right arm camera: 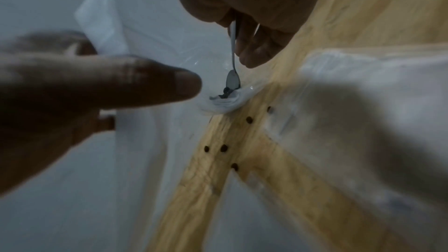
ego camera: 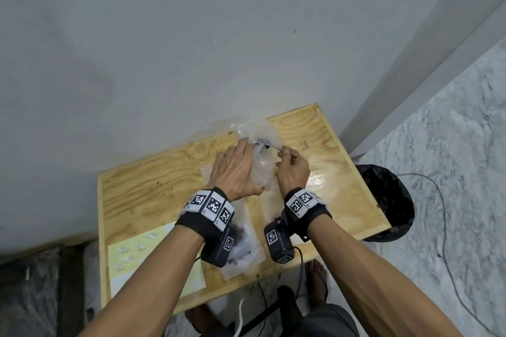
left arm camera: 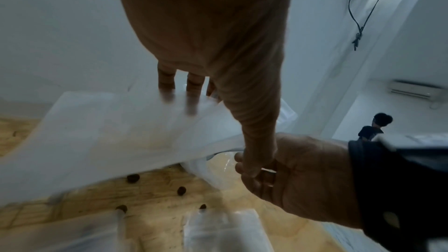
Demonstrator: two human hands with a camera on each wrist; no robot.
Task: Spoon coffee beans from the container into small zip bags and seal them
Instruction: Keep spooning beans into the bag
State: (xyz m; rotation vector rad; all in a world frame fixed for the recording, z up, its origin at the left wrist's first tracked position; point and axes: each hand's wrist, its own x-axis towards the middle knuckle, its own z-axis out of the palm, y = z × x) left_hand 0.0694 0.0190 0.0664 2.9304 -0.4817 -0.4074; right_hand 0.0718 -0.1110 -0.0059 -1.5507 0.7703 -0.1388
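Observation:
My left hand (ego camera: 241, 156) grips a clear small zip bag (ego camera: 263, 169) and holds it upright above the wooden table (ego camera: 153, 189). Its fingers (left arm camera: 167, 79) lie behind the film and the thumb is in front. My right hand (ego camera: 286, 157) pinches a small metal spoon (right arm camera: 233, 81) by its handle. The spoon's bowl sits at the bag's mouth with dark coffee beans (right arm camera: 226, 93) at its tip. Crumpled clear plastic (ego camera: 246, 126) lies behind the bag against the wall; what it holds is unclear. Several loose beans (right arm camera: 223, 148) lie on the wood under the hands.
A flat zip bag with beans in it (ego camera: 242, 245) lies near the front edge under my left wrist. A pale yellow sheet with white scraps (ego camera: 131, 254) covers the front left corner. A black-lined bin (ego camera: 388, 200) stands right of the table. The wall (ego camera: 164, 63) is close behind.

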